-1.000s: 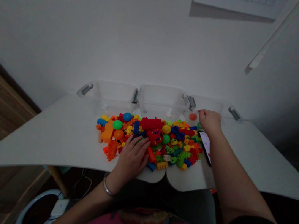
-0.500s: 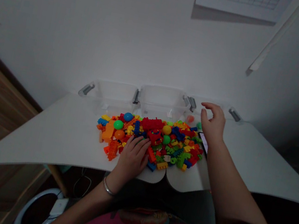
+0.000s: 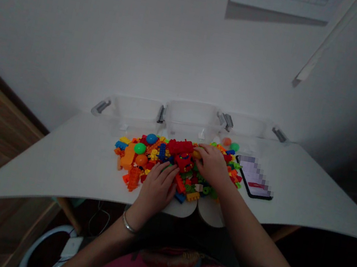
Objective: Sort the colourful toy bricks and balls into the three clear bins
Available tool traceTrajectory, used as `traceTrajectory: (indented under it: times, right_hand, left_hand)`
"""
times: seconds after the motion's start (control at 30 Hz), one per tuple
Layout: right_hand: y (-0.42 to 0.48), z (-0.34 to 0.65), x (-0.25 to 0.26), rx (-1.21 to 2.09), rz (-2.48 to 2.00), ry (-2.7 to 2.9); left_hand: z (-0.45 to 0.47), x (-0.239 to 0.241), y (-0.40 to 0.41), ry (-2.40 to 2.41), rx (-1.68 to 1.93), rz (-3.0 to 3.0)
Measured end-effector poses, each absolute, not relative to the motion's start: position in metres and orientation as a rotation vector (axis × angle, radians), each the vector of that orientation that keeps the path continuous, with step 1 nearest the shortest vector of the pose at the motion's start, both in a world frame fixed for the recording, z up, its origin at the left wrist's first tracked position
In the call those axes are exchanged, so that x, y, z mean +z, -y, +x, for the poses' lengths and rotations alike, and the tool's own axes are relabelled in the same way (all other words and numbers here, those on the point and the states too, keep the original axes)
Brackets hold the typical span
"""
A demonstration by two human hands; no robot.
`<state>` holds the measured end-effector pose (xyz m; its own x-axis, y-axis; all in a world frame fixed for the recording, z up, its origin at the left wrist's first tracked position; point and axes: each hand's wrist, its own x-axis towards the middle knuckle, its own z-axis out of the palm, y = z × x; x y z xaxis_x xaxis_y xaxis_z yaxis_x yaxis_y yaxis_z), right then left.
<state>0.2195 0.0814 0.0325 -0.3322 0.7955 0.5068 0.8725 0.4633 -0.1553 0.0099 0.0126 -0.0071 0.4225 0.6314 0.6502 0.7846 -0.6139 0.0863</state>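
Observation:
A heap of colourful toy building blocks [image 3: 193,197] and small plastic balls covers the middle of the white table. My left hand [image 3: 159,185] lies on the front of the heap, fingers spread and a little bent, with a bit of green showing by the fingertips. Across from it, my right hand [image 3: 212,165] reaches into the heap with its fingers around a yellow ball [image 3: 197,154]. Between the hands sits a red toy piece [image 3: 183,162] with coloured dots, and a long red block [image 3: 180,146] lies behind it. Blue [image 3: 151,139], green [image 3: 140,148] and orange [image 3: 141,160] balls rest left of my left hand.
Three clear plastic bins stand along the wall: a left bin [image 3: 137,110], a middle bin [image 3: 194,113] and a right bin [image 3: 252,127]. An orange ball [image 3: 227,141] and a green ball [image 3: 234,147] show at the right bin. A phone [image 3: 255,179] lies right of the heap.
My right hand has come down and left from near the right bin to the yellow ball in the heap, uncovering the phone. My left hand stays in place.

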Motion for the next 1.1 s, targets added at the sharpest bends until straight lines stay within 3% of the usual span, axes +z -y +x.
traceTrajectory:
  times: [0.6,1.1]
  right_hand:
    - [-0.093,0.222,0.014,0.018,-1.332,1.913]
    - [-0.105,0.295,0.065,-0.004,-1.267,1.433]
  left_hand:
    - [0.011,-0.006,-0.012,1.271,-0.97,-2.402]
    - [0.013,-0.006,-0.013,1.249,-0.961,-2.373]
